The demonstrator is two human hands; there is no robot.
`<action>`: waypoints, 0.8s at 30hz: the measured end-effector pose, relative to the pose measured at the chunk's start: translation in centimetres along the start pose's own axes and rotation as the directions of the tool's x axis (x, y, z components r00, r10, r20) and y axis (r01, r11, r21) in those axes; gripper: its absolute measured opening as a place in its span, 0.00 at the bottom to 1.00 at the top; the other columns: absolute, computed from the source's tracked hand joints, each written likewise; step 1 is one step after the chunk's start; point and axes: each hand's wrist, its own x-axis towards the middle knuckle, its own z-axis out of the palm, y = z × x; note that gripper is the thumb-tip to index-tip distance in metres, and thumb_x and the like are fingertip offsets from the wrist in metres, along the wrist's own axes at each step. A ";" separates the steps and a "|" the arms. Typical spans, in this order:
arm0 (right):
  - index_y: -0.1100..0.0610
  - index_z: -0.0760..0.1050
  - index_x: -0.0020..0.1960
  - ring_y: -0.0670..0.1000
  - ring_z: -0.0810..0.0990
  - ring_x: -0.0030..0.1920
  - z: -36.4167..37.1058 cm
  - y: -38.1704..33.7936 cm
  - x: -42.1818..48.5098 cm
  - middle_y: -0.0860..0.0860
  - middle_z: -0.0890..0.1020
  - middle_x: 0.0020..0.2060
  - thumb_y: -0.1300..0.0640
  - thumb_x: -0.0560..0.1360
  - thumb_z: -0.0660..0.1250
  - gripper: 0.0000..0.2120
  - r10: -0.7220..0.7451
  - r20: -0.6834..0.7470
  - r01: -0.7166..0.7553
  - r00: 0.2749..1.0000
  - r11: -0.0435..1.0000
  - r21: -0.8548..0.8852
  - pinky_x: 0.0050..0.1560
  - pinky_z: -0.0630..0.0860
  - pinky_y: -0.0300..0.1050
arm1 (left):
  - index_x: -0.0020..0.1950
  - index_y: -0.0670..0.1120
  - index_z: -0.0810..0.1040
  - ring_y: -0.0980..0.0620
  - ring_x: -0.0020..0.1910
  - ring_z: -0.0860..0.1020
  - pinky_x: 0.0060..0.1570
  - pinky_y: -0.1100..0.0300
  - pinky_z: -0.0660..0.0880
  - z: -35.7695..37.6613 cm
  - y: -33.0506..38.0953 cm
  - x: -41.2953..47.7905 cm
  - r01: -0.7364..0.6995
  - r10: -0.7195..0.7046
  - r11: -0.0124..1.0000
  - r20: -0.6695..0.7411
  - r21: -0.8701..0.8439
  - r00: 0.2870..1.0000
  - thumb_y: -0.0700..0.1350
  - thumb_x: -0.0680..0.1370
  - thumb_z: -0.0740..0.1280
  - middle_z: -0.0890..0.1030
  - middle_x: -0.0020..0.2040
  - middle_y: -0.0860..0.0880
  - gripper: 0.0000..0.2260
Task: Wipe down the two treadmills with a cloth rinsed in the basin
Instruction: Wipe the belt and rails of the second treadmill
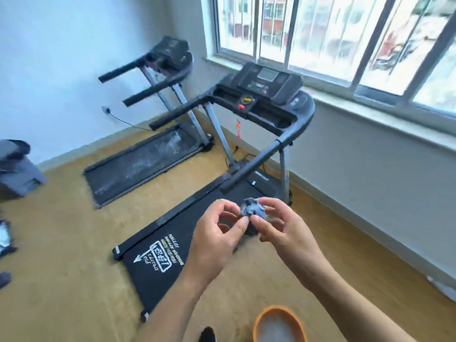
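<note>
Wood floor (61, 243), near treadmill (261, 90), dusty far treadmill (138, 164). We pinch wadded grey cloth (254, 209) between left grip (217, 238) and right grip (283, 230), likely unfolding it for wiping; orange basin (259, 319) below.

No word or number can be read with certainty. The near treadmill (259, 112) carries the only clear print. On the rear end of its belt (153, 280) there is a white arrow mark (139, 258) just beside a white outlined box (160, 255) with characters inside. Next to the box run two short lines of yellow-green lettering (174, 248). All of this print is turned sideways and too blurred to spell out. At the front end of this treadmill, the motor cover (271, 187) bears a small pale label (261, 180), which is illegible. Its console screen (267, 74) shows no readable figures.
</note>
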 end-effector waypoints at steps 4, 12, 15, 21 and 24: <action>0.42 0.80 0.58 0.55 0.85 0.46 3.0 -5.7 1.8 0.51 0.85 0.50 0.56 0.81 0.71 0.10 -0.119 0.161 0.132 0.980 0.989 -0.071 0.44 0.82 0.51 | 0.47 0.52 0.80 0.60 0.41 0.82 0.45 0.60 0.77 -7.2 4.0 0.1 -0.065 0.069 0.995 -0.061 0.070 0.996 0.50 0.80 0.75 0.84 0.40 0.58 0.06; 0.53 0.84 0.53 0.48 0.83 0.39 19.1 -11.3 12.7 0.56 0.86 0.41 0.58 0.86 0.64 0.10 -0.262 0.250 0.295 0.932 0.950 -0.105 0.41 0.80 0.40 | 0.44 0.52 0.80 0.51 0.44 0.83 0.46 0.50 0.82 -22.7 1.5 5.1 -0.021 -0.034 0.989 -0.359 -0.148 0.933 0.42 0.79 0.71 0.83 0.41 0.52 0.06; 0.56 0.84 0.52 0.55 0.86 0.45 26.7 -13.4 17.6 0.59 0.86 0.43 0.59 0.86 0.63 0.10 -0.281 0.229 0.298 0.932 0.954 -0.043 0.48 0.86 0.50 | 0.49 0.53 0.84 0.50 0.46 0.85 0.51 0.48 0.84 -30.1 0.0 8.6 0.000 -0.008 1.000 -0.403 -0.021 0.915 0.37 0.79 0.72 0.87 0.44 0.53 0.09; 0.55 0.83 0.54 0.52 0.87 0.46 38.5 -16.5 24.4 0.53 0.87 0.44 0.58 0.86 0.63 0.10 -0.323 0.196 0.342 0.926 0.937 -0.067 0.45 0.86 0.49 | 0.52 0.52 0.86 0.55 0.51 0.83 0.54 0.53 0.82 -43.5 -0.9 13.5 0.056 0.016 0.984 -0.393 0.171 0.919 0.49 0.82 0.70 0.86 0.49 0.55 0.05; 0.53 0.83 0.54 0.50 0.87 0.45 42.2 -16.7 27.3 0.50 0.87 0.44 0.60 0.84 0.66 0.08 -0.320 0.226 0.353 0.920 0.928 -0.122 0.44 0.86 0.47 | 0.47 0.51 0.86 0.58 0.45 0.83 0.46 0.62 0.76 -48.1 -1.6 15.9 0.057 -0.001 0.992 -0.431 0.115 0.902 0.48 0.83 0.69 0.86 0.44 0.52 0.08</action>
